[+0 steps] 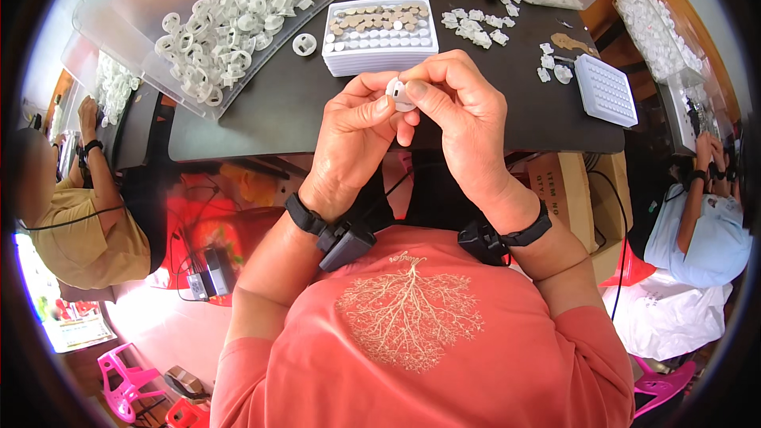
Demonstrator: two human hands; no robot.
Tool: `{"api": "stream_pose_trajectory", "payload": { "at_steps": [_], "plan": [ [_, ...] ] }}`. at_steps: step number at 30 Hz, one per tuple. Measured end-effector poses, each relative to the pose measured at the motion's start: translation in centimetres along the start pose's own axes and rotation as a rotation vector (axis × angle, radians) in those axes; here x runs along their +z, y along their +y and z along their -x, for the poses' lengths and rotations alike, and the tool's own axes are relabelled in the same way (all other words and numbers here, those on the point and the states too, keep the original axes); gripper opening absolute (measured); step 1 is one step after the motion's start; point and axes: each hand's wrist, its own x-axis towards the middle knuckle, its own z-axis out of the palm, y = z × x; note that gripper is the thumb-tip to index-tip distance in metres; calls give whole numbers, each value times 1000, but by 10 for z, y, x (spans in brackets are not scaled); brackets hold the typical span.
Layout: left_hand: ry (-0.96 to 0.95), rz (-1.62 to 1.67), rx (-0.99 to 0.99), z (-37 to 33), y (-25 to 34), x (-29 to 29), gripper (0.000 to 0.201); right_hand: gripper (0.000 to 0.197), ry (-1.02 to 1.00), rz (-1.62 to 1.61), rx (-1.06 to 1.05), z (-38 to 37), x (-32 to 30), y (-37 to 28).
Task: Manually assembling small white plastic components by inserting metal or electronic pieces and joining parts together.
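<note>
Pinching a small white plastic piece point(400, 93) at its rim, left hand point(353, 131) and right hand point(464, 115) both close their grip on something that looks light, stiff and slippery.

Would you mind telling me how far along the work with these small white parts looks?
Done: the white tray ahead has most pockets filled. In hand: left hand and right hand pinch one small white part between them. Left: a clear bin heaped with white rings, plus loose pieces.

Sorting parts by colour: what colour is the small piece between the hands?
White small piece, head view.
</note>
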Motion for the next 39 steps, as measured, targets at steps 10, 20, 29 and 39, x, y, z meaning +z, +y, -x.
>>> {"api": "stream_pose_trajectory", "payload": {
  "at_steps": [10, 20, 29, 39],
  "plan": [
    [-33, -21, 10, -1, -1, -1, 28, 8, 23, 26, -73, 1, 2, -3],
    [-12, -40, 18, -1, 0, 1, 27, 7, 25, 241, -233, 1, 0, 4],
    [-19, -65, 25, 1, -1, -1, 25, 9, 5, 347, -312, 3, -4, -2],
    [-27, -194, 36, 1, -2, 1, 32, 6, -261, 101, 177, -22, -26, -21]
  ]
}}
